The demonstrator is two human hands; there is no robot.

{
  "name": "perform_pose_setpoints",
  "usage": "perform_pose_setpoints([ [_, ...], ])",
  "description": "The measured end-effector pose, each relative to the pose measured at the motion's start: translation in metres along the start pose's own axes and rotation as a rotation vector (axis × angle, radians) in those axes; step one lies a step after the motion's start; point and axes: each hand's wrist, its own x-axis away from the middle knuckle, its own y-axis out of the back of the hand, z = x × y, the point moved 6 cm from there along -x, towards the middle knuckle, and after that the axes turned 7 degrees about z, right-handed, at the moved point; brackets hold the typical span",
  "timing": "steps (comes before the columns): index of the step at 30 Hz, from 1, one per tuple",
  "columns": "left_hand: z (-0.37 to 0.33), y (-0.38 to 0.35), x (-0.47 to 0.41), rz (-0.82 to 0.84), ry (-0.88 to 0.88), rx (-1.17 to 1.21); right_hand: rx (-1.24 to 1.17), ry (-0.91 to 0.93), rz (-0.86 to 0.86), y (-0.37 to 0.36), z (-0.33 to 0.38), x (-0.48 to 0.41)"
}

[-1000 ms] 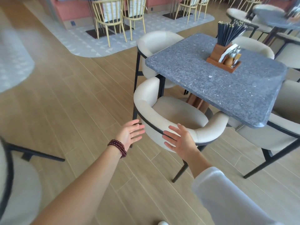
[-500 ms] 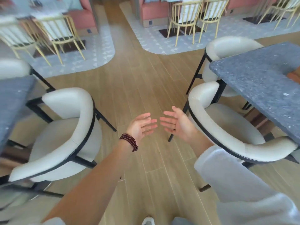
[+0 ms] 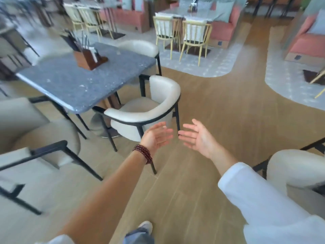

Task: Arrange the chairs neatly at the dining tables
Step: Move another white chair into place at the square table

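Observation:
A cream armchair (image 3: pixel 149 104) with a black frame stands at the right corner of a grey stone table (image 3: pixel 79 80), turned askew with its curved back toward me. My left hand (image 3: pixel 157 136), with a bead bracelet at the wrist, is open just in front of the chair's near rim. My right hand (image 3: pixel 197 138) is open too, palm facing left, over bare floor to the right of the chair. Neither hand touches anything. A second cream chair (image 3: pixel 140 48) is tucked at the table's far side.
A wooden holder (image 3: pixel 88 57) with chopsticks stands on the table. More cream armchairs sit at the near left (image 3: pixel 35 138) and at the right edge (image 3: pixel 295 169). Yellow spindle chairs (image 3: pixel 195 36) and pink booths stand on grey carpet at the back. Wooden floor stretches ahead.
My view has swung left from the first table to another one. Both hands left the first chair's back and now hover open near a different, askew chair.

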Motion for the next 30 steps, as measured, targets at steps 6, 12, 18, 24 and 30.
perform_pose_setpoints([
  [6, -0.011, 0.066, 0.082, -0.241, -0.106, 0.021, 0.112, -0.042, 0.222, -0.082, -0.022, 0.005],
  [12, -0.019, 0.128, 0.164, -0.437, -0.204, 0.038, 0.215, -0.09, 0.42, -0.167, -0.055, 0.017],
  [18, -0.018, 0.188, 0.248, -0.599, -0.267, 0.084, 0.29, -0.115, 0.572, -0.255, -0.091, 0.034],
  [24, -0.013, 0.256, 0.329, -0.723, -0.313, 0.143, 0.31, -0.13, 0.649, -0.352, -0.129, 0.057],
  [30, -0.009, 0.322, 0.404, -0.8, -0.325, 0.147, 0.311, -0.151, 0.66, -0.437, -0.173, 0.073],
])
